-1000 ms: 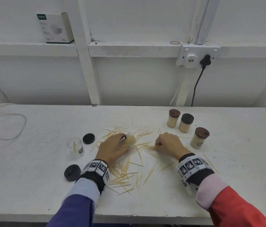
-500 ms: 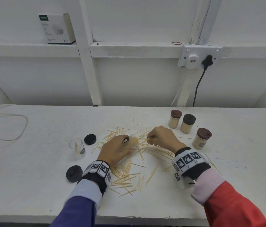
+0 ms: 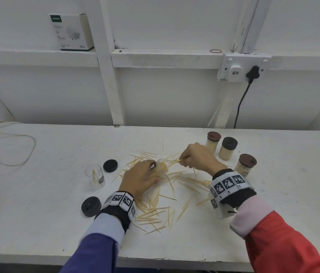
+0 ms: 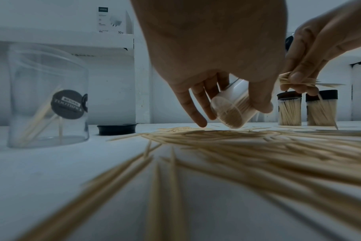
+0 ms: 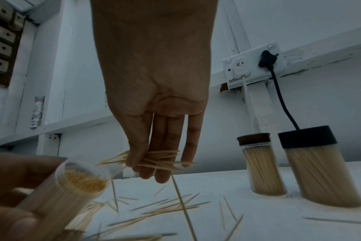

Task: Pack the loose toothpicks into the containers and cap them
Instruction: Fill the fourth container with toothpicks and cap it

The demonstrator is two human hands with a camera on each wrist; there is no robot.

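Since a second ago, the right hand (image 3: 198, 157) has been lifted off the table and brought leftward, level with the mouth of the tilted container (image 3: 161, 168). On the white table (image 3: 273, 223), loose toothpicks (image 3: 153, 211) are scattered between and in front of both wrists. Three capped containers (image 3: 228, 148), full of toothpicks, are stood upright at the right, behind and beside the right hand. An uncapped clear container (image 3: 95, 176) with only a few toothpicks is stood upright at the left, with a black cap (image 3: 110, 165) just beside it and another black cap (image 3: 91, 206) nearer the table's front edge. The tilted container, nearly full, is gripped by the curled fingers and thumb of the left hand (image 3: 139, 179), its mouth turned toward the right hand. A small bundle of toothpicks (image 5: 155, 159) is pinched between the right thumb and fingers, just beside that mouth.
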